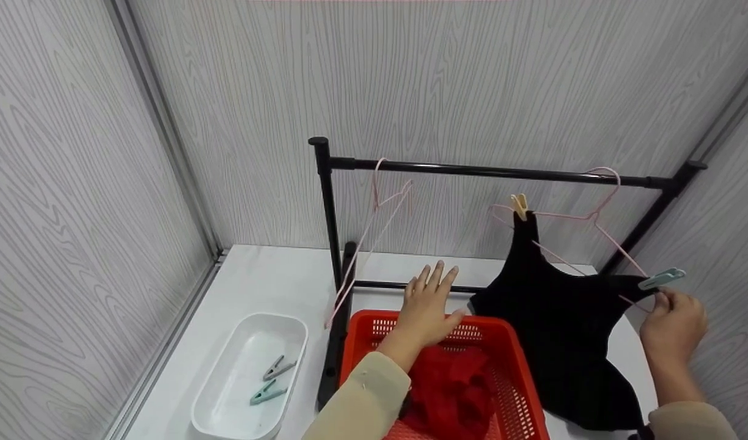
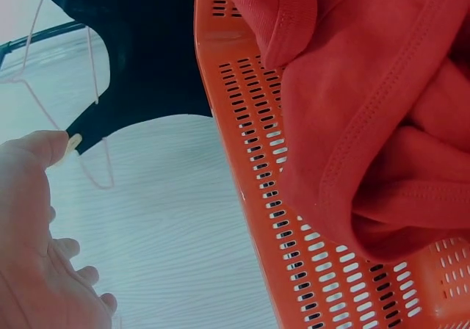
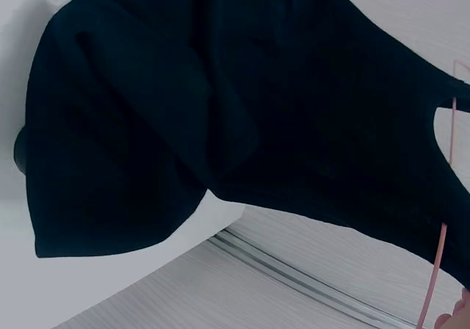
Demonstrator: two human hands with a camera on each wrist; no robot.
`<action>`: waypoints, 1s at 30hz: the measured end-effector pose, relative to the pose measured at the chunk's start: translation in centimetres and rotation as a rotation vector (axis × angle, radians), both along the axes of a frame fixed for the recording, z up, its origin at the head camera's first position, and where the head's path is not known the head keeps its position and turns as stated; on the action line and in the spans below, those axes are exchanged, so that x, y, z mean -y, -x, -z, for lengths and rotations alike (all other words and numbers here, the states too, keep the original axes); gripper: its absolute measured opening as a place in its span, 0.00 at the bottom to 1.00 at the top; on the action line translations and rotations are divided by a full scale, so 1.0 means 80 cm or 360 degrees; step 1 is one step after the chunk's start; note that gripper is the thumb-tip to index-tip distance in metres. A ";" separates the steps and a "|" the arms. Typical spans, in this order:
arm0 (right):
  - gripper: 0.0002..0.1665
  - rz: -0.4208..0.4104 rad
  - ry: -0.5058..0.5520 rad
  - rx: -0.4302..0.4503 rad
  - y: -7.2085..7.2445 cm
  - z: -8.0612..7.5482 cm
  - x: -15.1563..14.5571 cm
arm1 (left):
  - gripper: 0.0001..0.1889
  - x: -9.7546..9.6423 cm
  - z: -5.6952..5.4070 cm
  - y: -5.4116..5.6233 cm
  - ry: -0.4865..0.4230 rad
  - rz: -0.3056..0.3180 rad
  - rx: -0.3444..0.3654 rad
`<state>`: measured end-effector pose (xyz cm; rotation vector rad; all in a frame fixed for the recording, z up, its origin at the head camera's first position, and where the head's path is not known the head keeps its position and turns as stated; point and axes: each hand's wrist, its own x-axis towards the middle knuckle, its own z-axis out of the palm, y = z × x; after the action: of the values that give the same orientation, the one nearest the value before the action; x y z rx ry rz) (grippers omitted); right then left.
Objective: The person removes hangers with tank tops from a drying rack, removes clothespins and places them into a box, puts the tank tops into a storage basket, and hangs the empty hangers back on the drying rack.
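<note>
The head view is fairly bright, with soft, even light. A white shine runs along the black rail (image 1: 447, 169) at 1 o'clock. The black top (image 1: 569, 342) at 4 o'clock is too dark to show many folds. Both wrist views look bluish. The right one has a soft shadow at 10 o'clock, and its metal track (image 3: 294, 280) looks bent at 5 o'clock.

At left on the table (image 1: 270, 278), tray (image 1: 227, 379) containing clothespins (image 1: 267, 394); centre, basket (image 1: 513, 397) containing cloth (image 1: 456, 391); right, garment (image 1: 557, 324) on hanger (image 1: 596, 216), hung from rail (image 1: 447, 169).
</note>
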<state>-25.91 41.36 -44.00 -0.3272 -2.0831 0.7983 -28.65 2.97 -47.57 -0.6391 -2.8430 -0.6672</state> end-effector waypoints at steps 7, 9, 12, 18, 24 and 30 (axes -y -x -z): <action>0.13 -0.0040 0.0017 0.0025 -0.001 -0.010 0.004 | 0.41 0.004 0.002 0.004 -0.0210 -0.0022 0.0079; 0.12 -0.0051 -0.0005 0.0011 -0.002 -0.010 0.005 | 0.41 0.004 0.002 0.005 -0.0303 -0.0019 0.0121; 0.12 -0.0068 -0.0020 0.0014 -0.005 -0.009 0.007 | 0.41 0.004 0.004 0.005 -0.0407 0.0000 0.0173; 0.12 -0.0116 -0.0045 0.0048 -0.006 -0.010 0.014 | 0.41 0.003 0.006 0.006 -0.0485 0.0001 0.0206; 0.12 -0.0178 -0.0056 0.0042 -0.005 -0.012 0.025 | 0.41 0.005 0.006 0.009 -0.0567 0.0016 0.0225; 0.11 -0.0208 -0.0057 0.0013 -0.005 -0.013 0.032 | 0.42 0.004 0.007 0.011 -0.0605 0.0024 0.0366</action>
<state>-25.48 38.79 -42.97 -0.1767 -2.1410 0.8365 -29.54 2.63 -48.13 -0.5487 -2.7880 -1.3179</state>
